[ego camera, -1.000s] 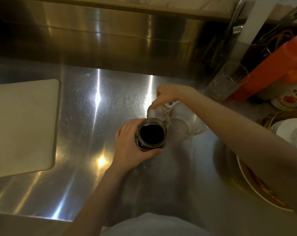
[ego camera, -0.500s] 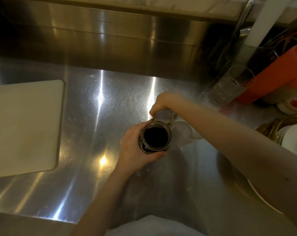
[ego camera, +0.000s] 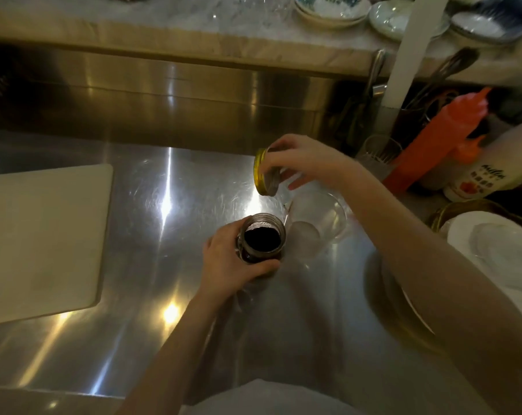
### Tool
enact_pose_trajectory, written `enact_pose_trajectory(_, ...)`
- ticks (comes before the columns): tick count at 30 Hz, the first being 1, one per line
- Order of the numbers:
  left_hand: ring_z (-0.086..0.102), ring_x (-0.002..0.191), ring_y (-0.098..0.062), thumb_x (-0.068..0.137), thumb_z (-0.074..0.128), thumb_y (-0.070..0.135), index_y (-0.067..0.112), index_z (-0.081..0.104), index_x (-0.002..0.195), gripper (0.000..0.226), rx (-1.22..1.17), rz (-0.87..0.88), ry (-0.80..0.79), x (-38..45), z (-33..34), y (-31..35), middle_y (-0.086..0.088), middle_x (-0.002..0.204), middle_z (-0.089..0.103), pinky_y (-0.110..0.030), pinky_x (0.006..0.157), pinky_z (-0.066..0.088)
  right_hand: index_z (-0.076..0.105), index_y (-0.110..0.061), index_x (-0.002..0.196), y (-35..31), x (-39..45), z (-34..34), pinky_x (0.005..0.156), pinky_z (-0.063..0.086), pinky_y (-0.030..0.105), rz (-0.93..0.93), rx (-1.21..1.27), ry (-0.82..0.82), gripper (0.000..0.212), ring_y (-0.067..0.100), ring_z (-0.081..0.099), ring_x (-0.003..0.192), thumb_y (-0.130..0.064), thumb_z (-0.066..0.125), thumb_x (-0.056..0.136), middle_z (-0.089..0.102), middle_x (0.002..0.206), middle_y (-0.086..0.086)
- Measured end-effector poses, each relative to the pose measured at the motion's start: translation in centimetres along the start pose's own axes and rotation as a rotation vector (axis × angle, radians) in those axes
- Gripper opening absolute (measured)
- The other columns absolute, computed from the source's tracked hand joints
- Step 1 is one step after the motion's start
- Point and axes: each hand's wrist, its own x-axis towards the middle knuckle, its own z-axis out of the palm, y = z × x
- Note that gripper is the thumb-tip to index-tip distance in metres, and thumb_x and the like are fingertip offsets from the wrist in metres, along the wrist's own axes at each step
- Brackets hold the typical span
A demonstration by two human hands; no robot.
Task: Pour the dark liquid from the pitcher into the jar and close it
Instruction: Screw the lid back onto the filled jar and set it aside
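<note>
A glass jar [ego camera: 262,238] with a threaded neck stands open on the steel counter, filled with dark liquid. My left hand [ego camera: 229,262] wraps around its left side. My right hand [ego camera: 304,160] holds a gold metal lid [ego camera: 264,172] tilted on edge in the air, above and behind the jar. An empty clear glass pitcher [ego camera: 319,218] stands just right of the jar, under my right forearm.
A pale cutting board [ego camera: 41,241] lies at the left. An orange squeeze bottle [ego camera: 433,139], a white bottle [ego camera: 478,175] and a drinking glass [ego camera: 376,151] stand at the back right. White plates [ego camera: 499,250] sit at the right edge. Bowls line the shelf behind.
My right hand has lifted the lid off the counter beside the jar and raised it, tilted, above the jar. My left hand stays on the jar.
</note>
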Motion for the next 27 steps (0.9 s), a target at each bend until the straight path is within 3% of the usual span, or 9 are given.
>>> enact_pose_trajectory(2,0.055,0.11,-0.01,0.042,0.072,0.067,0.037,0.052,0.117,0.083,0.036,0.014,0.019,0.0,-0.1,0.0,0.012,0.115,0.062,-0.042,0.103,0.037,0.051,-0.02,0.117,1.0,-1.9,1.3,0.077,0.052,0.032,-0.117,0.083,0.091,0.043,0.016,0.058,0.092,-0.024,0.069,0.078,0.056,0.108,0.005)
enact_pose_trajectory(4,0.052,0.112,-0.01,0.041,0.068,0.068,0.038,0.051,0.116,0.083,0.057,0.016,0.021,-0.1,-0.3,0.3,0.013,0.116,0.06,-0.033,0.102,0.028,0.053,-0.017,0.111,2.3,-3.7,2.8,0.074,0.051,0.029,-0.223,0.245,0.156,0.042,0.015,0.056,0.084,-0.01,0.071,0.074,0.055,0.1,0.004)
enact_pose_trajectory(7,0.049,0.116,-0.01,0.041,0.062,0.068,0.036,0.051,0.117,0.084,0.086,0.016,0.023,-0.2,-0.4,0.7,0.012,0.119,0.058,-0.026,0.095,0.02,0.048,-0.015,0.102,4.2,-5.7,5.1,0.067,0.049,0.013,-0.305,0.38,0.276,0.048,0.009,0.056,0.075,0.008,0.073,0.068,0.054,0.088,-0.002)
enact_pose_trajectory(10,0.048,0.117,-0.011,0.045,0.061,0.07,0.036,0.048,0.118,0.082,0.104,0.019,0.014,-0.3,-0.3,0.5,0.011,0.122,0.058,-0.031,0.098,0.022,0.044,-0.027,0.089,5.9,-6.3,7.4,0.072,0.048,0.016,-0.408,0.269,0.413,0.052,0.015,0.058,0.083,-0.013,0.081,0.056,0.057,0.091,0.004)
enact_pose_trajectory(12,0.051,0.114,-0.011,0.048,0.063,0.069,0.038,0.049,0.115,0.074,0.092,0.035,0.026,-0.3,-0.2,0.3,0.013,0.117,0.059,-0.035,0.099,0.026,0.045,-0.022,0.085,6.8,-6.3,8.3,0.077,0.044,0.02,-0.482,0.115,0.483,0.047,0.02,0.055,0.089,-0.029,0.079,0.053,0.057,0.095,0.009)
enact_pose_trajectory(16,0.048,0.121,-0.014,0.05,0.061,0.069,0.037,0.051,0.115,0.073,0.065,0.06,0.041,-0.3,0.0,0.2,0.009,0.121,0.06,-0.048,0.106,0.028,0.049,-0.017,0.081,7.6,-6.3,8.4,0.076,0.038,0.024,-0.476,-0.125,0.494,0.044,0.019,0.048,0.094,-0.039,0.073,0.052,0.056,0.094,-0.001)
enact_pose_trajectory(20,0.03,0.137,-0.016,0.049,0.052,0.071,0.031,0.05,0.123,0.084,0.087,0.068,0.041,-0.4,0.2,-0.1,0.006,0.135,0.052,-0.047,0.113,0.017,0.055,-0.014,0.108,6.9,-6.4,8.3,0.084,0.041,0.032,-0.424,-0.274,0.412,0.063,0.019,0.044,0.103,-0.036,0.081,0.054,0.055,0.101,-0.004)
enact_pose_trajectory(23,0.025,0.139,-0.015,0.05,0.053,0.072,0.03,0.047,0.125,0.086,0.079,0.07,0.042,-0.4,0.3,-0.3,0.007,0.138,0.05,-0.044,0.113,0.014,0.047,-0.017,0.127,6.3,-6.1,7.9,0.092,0.037,0.035,-0.397,-0.493,0.353,0.082,0.02,0.04,0.108,-0.048,0.077,0.057,0.056,0.111,0.004)
enact_pose_trajectory(27,0.024,0.14,-0.014,0.048,0.056,0.07,0.031,0.044,0.127,0.089,0.069,0.082,0.044,-0.2,0.4,-0.6,0.01,0.137,0.048,-0.041,0.111,0.015,0.052,-0.017,0.125,6.0,-5.9,7.3,0.091,0.035,0.037,-0.403,-0.68,0.325,0.08,0.023,0.04,0.106,-0.055,0.074,0.058,0.055,0.109,0.007)
